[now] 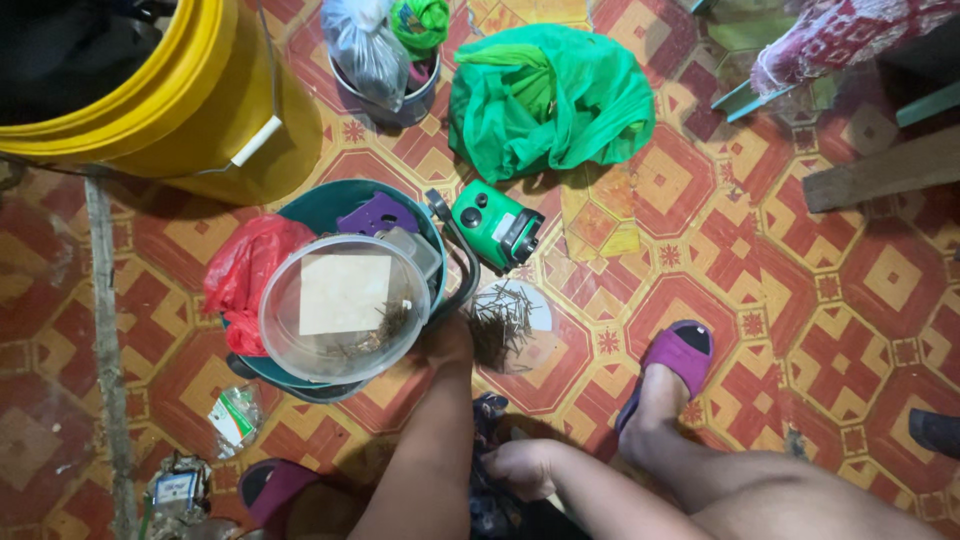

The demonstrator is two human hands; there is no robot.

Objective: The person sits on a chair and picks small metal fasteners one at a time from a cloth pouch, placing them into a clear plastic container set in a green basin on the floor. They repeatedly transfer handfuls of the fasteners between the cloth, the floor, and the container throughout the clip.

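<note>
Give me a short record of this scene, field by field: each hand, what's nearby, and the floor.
left hand: reaching to the pile of nails, beside the clear bowl
right hand: closed on dark cloth near the knee
nearby: green device, green bag, yellow bucket
floor: red and yellow patterned tiles

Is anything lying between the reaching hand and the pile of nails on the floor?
Nothing visible. The left hand is already at the near edge of the pile of nails; the clear plastic bowl sits beside it, not between.
</note>
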